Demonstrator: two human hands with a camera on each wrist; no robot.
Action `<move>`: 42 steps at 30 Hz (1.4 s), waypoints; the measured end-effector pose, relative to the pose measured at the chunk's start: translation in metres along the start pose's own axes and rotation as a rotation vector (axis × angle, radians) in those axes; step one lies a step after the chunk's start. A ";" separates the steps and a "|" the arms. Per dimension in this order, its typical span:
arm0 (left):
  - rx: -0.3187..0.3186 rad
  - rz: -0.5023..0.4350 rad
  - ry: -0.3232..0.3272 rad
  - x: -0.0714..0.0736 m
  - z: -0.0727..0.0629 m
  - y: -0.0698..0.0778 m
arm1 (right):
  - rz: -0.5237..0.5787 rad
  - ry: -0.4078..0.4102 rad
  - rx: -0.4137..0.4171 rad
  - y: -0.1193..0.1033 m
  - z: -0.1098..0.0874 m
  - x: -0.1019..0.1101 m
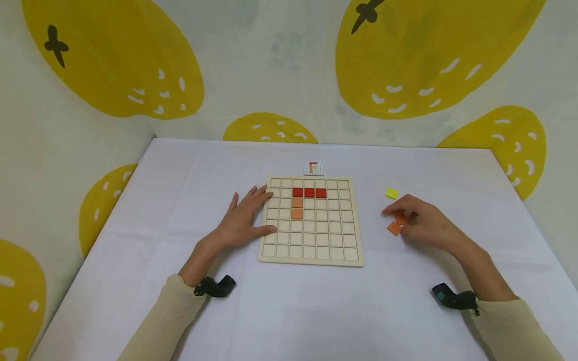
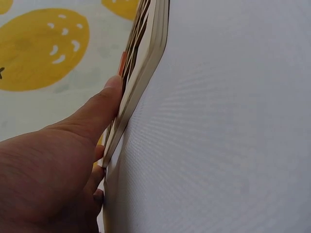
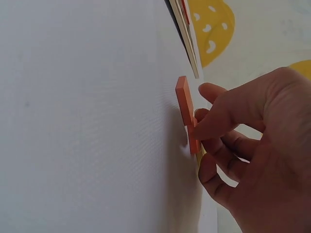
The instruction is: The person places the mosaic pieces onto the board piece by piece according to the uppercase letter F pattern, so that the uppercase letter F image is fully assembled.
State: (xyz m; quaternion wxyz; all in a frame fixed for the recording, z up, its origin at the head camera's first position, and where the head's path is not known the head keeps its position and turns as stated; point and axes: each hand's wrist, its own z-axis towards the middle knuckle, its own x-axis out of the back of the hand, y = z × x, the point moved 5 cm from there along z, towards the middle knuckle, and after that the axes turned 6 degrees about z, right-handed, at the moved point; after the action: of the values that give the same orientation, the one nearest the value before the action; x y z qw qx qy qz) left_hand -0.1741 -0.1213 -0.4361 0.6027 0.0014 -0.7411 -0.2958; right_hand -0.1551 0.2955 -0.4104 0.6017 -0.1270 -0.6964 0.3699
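Note:
A square wooden grid board (image 1: 311, 263) lies on the table, with three red tiles (image 1: 309, 192) in a row and two orange tiles (image 1: 296, 208) below the leftmost red one. My left hand (image 1: 244, 220) rests along the board's left edge, fingers spread, thumb over the rim. To the right of the board, my right hand (image 1: 422, 220) pinches a loose orange tile (image 1: 400, 219) with thumb and fingertips, low over the table. Another orange tile (image 3: 183, 99) lies against it, nearer the board. A yellow tile (image 1: 391, 193) sits just beyond the fingers.
A small pattern card (image 1: 313, 168) with a coloured grid lies behind the board's far edge. White cloth covers the table (image 1: 311, 311). Walls printed with large yellow fruit (image 1: 271, 128) stand behind and at the sides.

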 end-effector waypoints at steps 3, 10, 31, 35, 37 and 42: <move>0.002 -0.003 -0.001 0.000 0.000 0.000 | -0.008 0.012 0.033 0.002 -0.001 0.000; -0.005 -0.003 0.006 0.001 -0.001 -0.001 | -0.026 0.022 0.028 0.002 -0.001 0.000; -0.006 -0.014 -0.002 0.000 -0.001 -0.001 | -0.034 0.065 0.094 0.005 0.001 0.005; -0.002 -0.018 -0.004 0.001 0.000 0.000 | -0.047 0.054 0.058 0.010 -0.003 0.010; 0.000 -0.013 -0.002 0.001 0.000 0.000 | -0.065 0.039 0.037 0.013 -0.004 0.012; 0.002 -0.010 -0.003 0.000 0.000 -0.001 | -0.106 0.039 0.006 0.021 -0.004 0.014</move>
State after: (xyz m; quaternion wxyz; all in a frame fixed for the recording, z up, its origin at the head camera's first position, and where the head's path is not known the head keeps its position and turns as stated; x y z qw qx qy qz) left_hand -0.1746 -0.1218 -0.4361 0.6001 0.0054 -0.7422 -0.2983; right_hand -0.1607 0.3197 -0.4143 0.6343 -0.0952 -0.6892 0.3370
